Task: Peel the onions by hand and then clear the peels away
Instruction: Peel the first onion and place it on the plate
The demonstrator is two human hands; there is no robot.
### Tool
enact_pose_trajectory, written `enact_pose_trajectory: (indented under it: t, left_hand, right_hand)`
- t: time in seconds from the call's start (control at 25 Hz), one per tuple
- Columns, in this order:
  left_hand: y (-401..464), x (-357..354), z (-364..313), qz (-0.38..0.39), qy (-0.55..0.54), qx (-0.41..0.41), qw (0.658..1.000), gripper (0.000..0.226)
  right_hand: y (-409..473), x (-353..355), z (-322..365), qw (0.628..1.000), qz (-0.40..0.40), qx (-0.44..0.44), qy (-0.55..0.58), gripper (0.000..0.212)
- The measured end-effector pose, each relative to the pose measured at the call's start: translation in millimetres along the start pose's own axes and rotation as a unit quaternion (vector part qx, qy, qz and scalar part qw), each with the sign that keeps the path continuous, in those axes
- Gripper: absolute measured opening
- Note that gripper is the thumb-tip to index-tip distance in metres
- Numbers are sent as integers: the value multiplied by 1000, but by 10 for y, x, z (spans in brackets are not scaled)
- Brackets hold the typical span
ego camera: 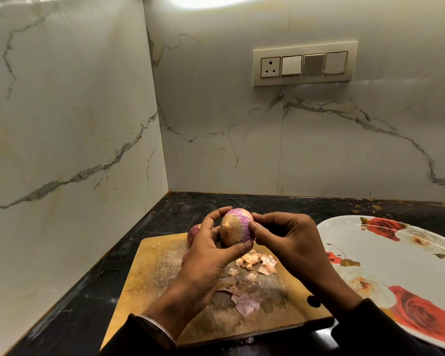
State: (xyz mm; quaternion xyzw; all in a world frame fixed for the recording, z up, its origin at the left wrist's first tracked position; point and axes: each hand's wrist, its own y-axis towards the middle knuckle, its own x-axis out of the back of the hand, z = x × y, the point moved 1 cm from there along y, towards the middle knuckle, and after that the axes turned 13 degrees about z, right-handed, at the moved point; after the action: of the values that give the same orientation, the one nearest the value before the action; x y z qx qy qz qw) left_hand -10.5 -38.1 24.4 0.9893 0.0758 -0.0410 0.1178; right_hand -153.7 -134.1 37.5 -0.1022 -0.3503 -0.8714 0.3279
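Observation:
A purple onion [236, 227] with some dry tan skin on it is held above a wooden cutting board [149, 268]. My left hand [211, 250] grips it from the left and below, thumb under it. My right hand [290, 240] pinches the skin at its right side with the fingertips. Loose peels [252, 278], pale orange and purple, lie scattered on the board under my hands. Another onion [192, 233] sits on the board's far left part, mostly hidden behind my left hand.
A large white plate with red roses [385, 253] lies on the dark counter [185, 204] to the right of the board. Marble walls close the corner at left and back, with a socket panel [305, 63] on the back wall.

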Motion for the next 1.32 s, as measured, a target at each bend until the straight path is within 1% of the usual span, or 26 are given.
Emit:
enact_pose_trajectory:
  t: [0.24, 0.56, 0.76, 0.84, 0.96, 1.0, 1.12, 1.32]
  left_hand:
    - [-3, 3, -8, 5, 7, 6, 1000, 74]
    - [4, -11, 23, 1, 55, 7, 998, 71]
    - [2, -28, 9, 3, 67, -7, 998, 75]
    - [4, -29, 3, -2, 71, -12, 997, 76]
    - [-3, -31, 0, -7, 80, -12, 997, 75]
    - [-6, -31, 2, -8, 87, -13, 996, 74]
    - [-16, -44, -4, -4, 116, -17, 993, 72]
    - [-37, -72, -28, -4, 158, -19, 987, 72]
  right_hand:
    - [1, 28, 21, 999, -1, 8, -35, 16]
    - [-32, -31, 13, 991, -51, 28, -122, 14]
    - [-55, -48, 26, 980, -79, 44, -176, 12]
    - [-48, -51, 21, 982, -89, 38, -161, 13]
    - [-15, -39, 21, 996, -55, 2, -68, 27]
    - [-5, -31, 21, 998, -39, -3, -54, 31]
    - [1, 2, 40, 997, -18, 5, -69, 28]
    - [-13, 15, 65, 993, -17, 20, -113, 23]
